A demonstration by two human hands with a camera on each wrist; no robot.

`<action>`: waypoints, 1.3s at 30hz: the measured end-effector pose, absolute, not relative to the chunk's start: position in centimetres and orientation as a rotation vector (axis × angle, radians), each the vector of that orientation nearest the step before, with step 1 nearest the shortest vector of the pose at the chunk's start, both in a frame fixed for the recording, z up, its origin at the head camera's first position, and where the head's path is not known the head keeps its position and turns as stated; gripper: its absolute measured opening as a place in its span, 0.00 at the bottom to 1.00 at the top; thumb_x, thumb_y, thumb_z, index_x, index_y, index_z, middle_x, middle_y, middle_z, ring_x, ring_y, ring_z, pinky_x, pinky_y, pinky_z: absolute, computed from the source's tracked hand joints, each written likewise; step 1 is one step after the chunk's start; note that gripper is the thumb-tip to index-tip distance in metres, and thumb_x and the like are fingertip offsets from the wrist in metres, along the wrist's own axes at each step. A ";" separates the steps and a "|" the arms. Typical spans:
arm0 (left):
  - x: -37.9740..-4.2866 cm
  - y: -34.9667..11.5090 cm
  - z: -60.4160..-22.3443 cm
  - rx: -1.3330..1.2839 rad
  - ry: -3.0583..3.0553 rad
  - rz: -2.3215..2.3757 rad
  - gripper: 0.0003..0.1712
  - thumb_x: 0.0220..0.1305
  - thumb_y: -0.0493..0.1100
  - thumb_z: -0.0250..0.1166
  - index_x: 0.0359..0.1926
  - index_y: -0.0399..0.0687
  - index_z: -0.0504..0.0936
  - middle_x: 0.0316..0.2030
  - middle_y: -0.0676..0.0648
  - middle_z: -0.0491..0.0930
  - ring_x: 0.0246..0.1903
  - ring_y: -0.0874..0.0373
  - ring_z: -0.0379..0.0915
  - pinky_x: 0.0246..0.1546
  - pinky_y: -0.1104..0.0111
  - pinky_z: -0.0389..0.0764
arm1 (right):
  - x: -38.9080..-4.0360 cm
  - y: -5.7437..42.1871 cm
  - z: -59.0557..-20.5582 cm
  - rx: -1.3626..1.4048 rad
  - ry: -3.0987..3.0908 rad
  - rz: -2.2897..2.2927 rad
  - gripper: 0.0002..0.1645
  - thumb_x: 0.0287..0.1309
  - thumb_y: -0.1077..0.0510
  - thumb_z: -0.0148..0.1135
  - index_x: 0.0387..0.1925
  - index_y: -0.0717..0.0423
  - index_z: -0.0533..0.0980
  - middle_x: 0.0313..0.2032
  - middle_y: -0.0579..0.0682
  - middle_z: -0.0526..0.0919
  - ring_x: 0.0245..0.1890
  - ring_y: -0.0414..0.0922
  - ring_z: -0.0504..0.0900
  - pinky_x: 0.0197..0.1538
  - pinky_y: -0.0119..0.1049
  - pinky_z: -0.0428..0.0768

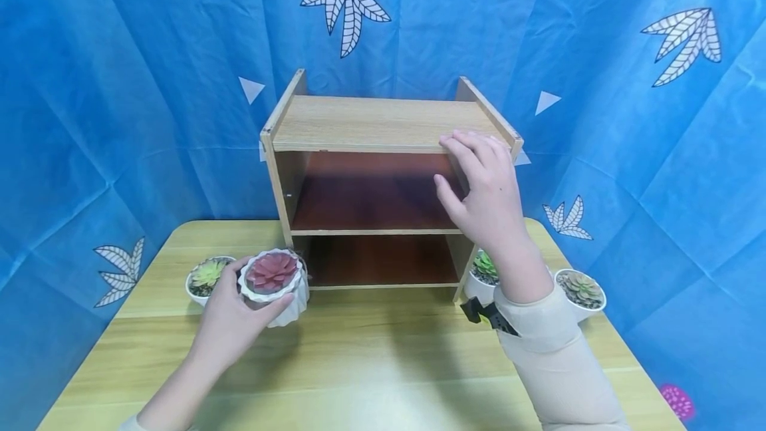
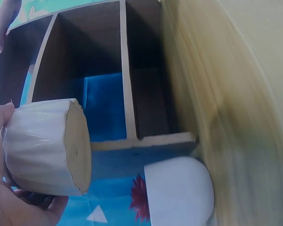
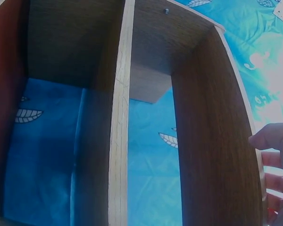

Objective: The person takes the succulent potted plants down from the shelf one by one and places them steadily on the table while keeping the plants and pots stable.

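Observation:
My left hand grips a white ribbed pot with a red succulent, in front of the shelf's lower left corner. The left wrist view shows the pot tipped on its side to that camera, its flat base visible. My right hand is at the right front edge of the wooden shelf's top board, fingers loosely extended and holding nothing. In the right wrist view the hand appears beside the board's edge; whether the fingertips touch it, I cannot tell.
Two compartments, the middle one and the bottom one, face me. A pale-green succulent stands left; a green succulent and a grey-green one stand right. Another white pot sits by the shelf's left side.

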State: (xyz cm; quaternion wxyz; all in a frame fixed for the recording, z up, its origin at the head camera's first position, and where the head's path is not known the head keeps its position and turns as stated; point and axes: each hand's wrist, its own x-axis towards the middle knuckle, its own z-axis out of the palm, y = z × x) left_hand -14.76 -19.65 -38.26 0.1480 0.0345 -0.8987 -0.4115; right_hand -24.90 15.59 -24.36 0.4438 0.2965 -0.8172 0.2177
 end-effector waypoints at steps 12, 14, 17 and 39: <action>-14.4 -22.5 -37.3 0.192 -2.516 -1.164 0.56 0.42 0.62 0.71 0.65 0.41 0.55 0.55 0.37 0.68 0.53 0.40 0.65 0.48 0.43 0.67 | -24.9 15.6 -24.3 0.718 -2.031 0.539 0.27 0.50 0.55 0.62 0.55 0.52 0.74 0.56 0.51 0.73 0.59 0.51 0.65 0.62 0.47 0.59; -14.4 -22.9 -37.1 0.208 -2.508 -1.161 0.56 0.43 0.62 0.71 0.66 0.41 0.54 0.55 0.36 0.68 0.54 0.39 0.65 0.48 0.42 0.67 | -24.9 15.7 -24.3 0.710 -2.034 0.539 0.27 0.51 0.55 0.62 0.55 0.51 0.74 0.56 0.51 0.73 0.59 0.51 0.65 0.62 0.47 0.59; -14.6 -23.5 -36.7 0.234 -2.503 -1.149 0.56 0.44 0.62 0.71 0.66 0.41 0.53 0.56 0.35 0.67 0.54 0.38 0.64 0.48 0.41 0.66 | -24.9 15.7 -24.2 0.708 -2.027 0.541 0.26 0.51 0.55 0.62 0.55 0.51 0.74 0.56 0.51 0.73 0.59 0.51 0.65 0.62 0.47 0.60; -14.7 -27.9 -36.7 0.433 -2.425 -1.182 0.58 0.46 0.59 0.71 0.68 0.40 0.48 0.61 0.33 0.60 0.58 0.37 0.58 0.54 0.42 0.61 | -24.9 15.3 -24.6 0.719 -2.020 0.551 0.27 0.51 0.54 0.61 0.55 0.52 0.74 0.56 0.52 0.73 0.60 0.51 0.65 0.63 0.46 0.58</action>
